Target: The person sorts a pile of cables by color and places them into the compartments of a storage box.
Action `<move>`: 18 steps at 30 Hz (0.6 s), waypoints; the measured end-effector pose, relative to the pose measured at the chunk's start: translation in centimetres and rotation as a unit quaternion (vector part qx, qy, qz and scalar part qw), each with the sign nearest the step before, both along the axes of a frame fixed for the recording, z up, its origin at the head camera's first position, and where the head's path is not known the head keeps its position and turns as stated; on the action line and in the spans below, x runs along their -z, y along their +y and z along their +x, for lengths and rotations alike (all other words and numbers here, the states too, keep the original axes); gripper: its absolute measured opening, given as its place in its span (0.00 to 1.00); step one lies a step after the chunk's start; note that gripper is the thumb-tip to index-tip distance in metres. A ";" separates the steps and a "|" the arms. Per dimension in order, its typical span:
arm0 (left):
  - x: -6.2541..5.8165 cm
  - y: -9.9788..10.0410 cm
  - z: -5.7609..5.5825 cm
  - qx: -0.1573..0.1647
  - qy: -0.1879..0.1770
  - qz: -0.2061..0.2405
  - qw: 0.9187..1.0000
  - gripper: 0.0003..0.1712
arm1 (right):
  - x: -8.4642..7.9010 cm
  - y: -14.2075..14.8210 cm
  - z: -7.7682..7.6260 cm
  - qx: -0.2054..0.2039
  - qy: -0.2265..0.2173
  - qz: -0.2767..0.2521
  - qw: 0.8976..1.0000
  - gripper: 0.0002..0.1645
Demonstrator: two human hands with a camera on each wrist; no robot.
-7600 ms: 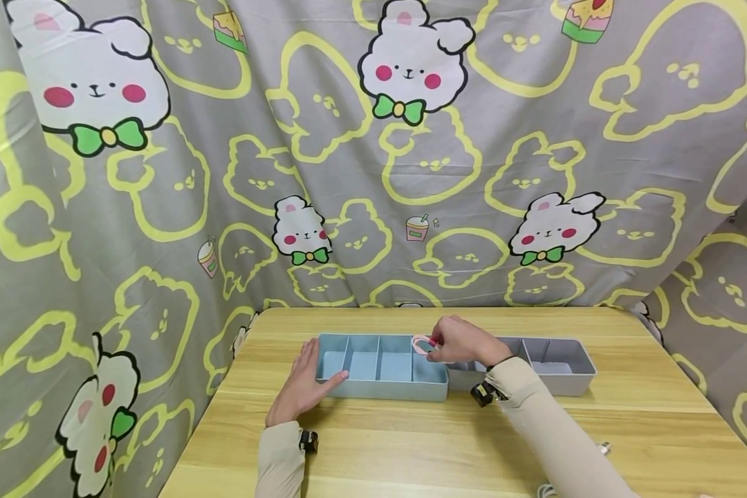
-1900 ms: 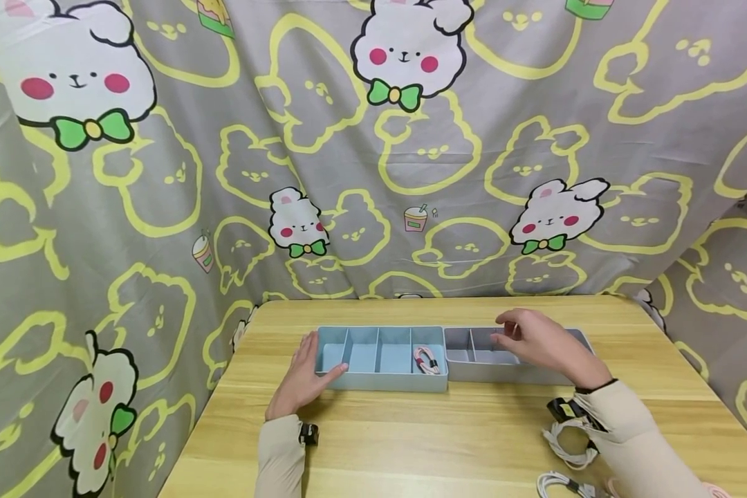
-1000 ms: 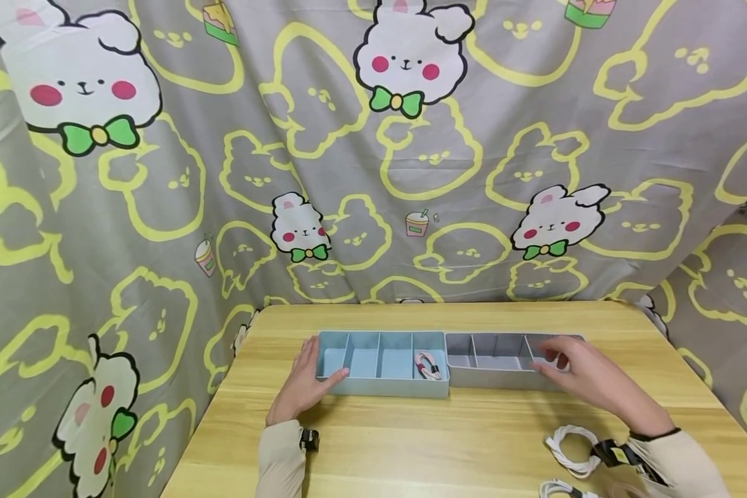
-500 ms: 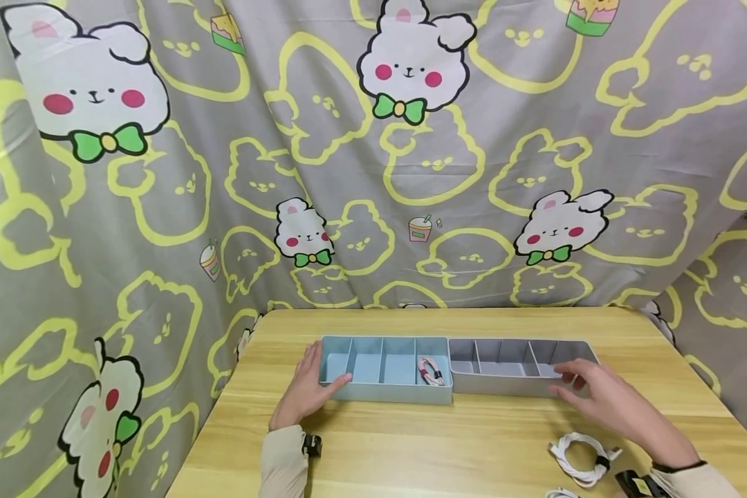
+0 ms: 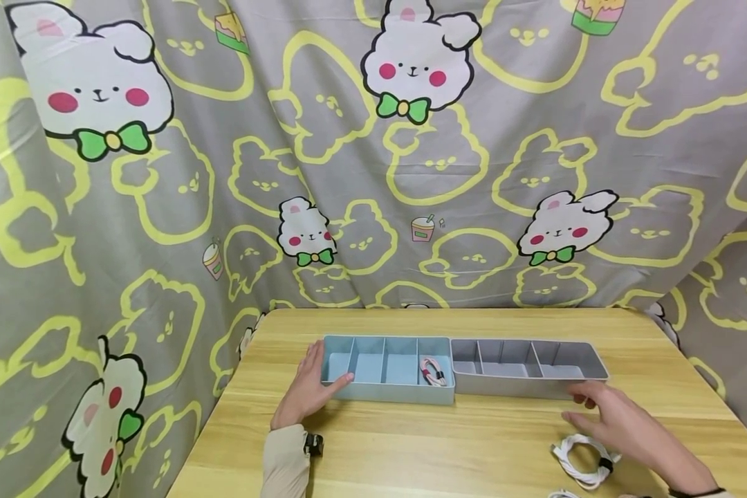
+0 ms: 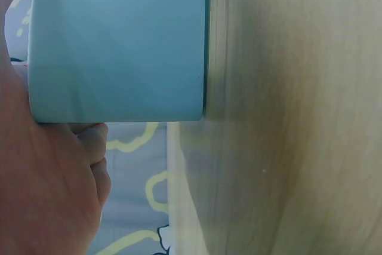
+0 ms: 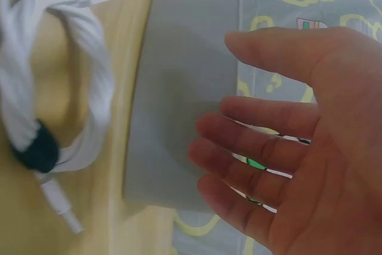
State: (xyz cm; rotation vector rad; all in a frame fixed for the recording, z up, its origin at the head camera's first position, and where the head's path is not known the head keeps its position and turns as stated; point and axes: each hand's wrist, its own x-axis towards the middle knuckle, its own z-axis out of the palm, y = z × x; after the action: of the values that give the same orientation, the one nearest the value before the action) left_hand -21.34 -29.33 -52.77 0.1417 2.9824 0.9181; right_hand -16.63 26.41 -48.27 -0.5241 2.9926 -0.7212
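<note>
The left hand, spread wide, rests against the left end of the blue tray, near the back edge of the table. A pink cable lies in its rightmost compartment. The right hand, holding nothing, its thumb and fingers apart, is between the gray tray and a white cable, toward the table's right edge.

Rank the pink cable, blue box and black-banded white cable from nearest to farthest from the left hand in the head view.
1. Blue box: touching the left hand.
2. Pink cable: inside that box, at its right end.
3. White cable: on the table, near the right hand.
</note>
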 end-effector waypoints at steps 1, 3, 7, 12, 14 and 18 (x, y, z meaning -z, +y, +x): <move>0.0 0.0 0.1 0.000 -0.001 0.002 1.000 0.67 | 0.2 0.1 0.1 -0.002 -0.005 0.000 1.000 0.25; 0.0 0.0 0.1 -0.002 -0.006 0.004 1.000 0.67 | 0.7 0.3 0.3 -0.007 -0.002 -0.002 1.000 0.25; -0.1 0.0 0.2 -0.001 0.001 0.008 1.000 0.67 | 1.4 0.8 0.7 -0.016 0.010 0.003 1.000 0.26; 0.1 0.0 0.1 -0.001 0.005 0.005 1.000 0.67 | 2.2 1.5 1.1 -0.049 0.021 0.010 0.999 0.29; 0.1 0.0 0.1 -0.001 0.005 0.005 1.000 0.67 | 2.5 1.8 1.2 -0.062 0.021 0.016 0.998 0.31; 0.0 -0.1 0.1 -0.002 0.003 0.007 1.000 0.67 | 2.9 2.1 1.6 -0.068 0.027 0.044 0.996 0.34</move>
State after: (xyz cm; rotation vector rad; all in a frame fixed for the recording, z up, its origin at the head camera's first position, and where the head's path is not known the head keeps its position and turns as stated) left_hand -21.25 -29.42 -52.81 0.1385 2.9844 0.9403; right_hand -15.03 28.56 -51.19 -0.7442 2.9847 -0.5706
